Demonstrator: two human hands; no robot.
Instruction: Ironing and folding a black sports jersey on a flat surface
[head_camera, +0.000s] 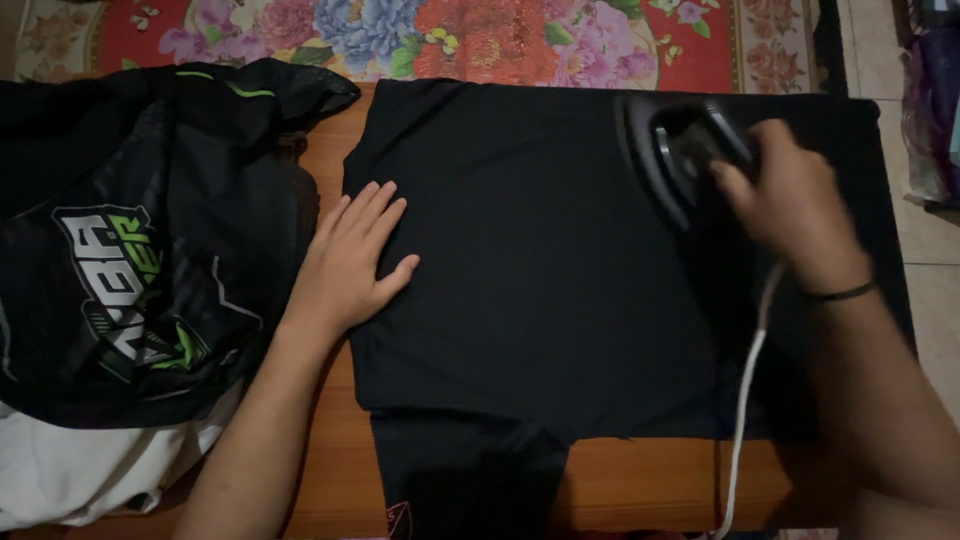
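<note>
Across the wooden table (640, 480) a black shirt (520, 270) lies spread flat, soft and matte, reaching the far edge. Pressing seems to be the step in hand. The right hand (795, 205), blurred, has its fingers wrapped round the handle of a dark iron (680, 150) near the far right corner, its white cord (745, 400) trailing to the near edge. The left hand (350, 260) rests flat with fingers spread on the shirt's left edge. Any next pass would call for smooth, taut cloth. A pile of clothes (150, 260) sits at the left edge.
</note>
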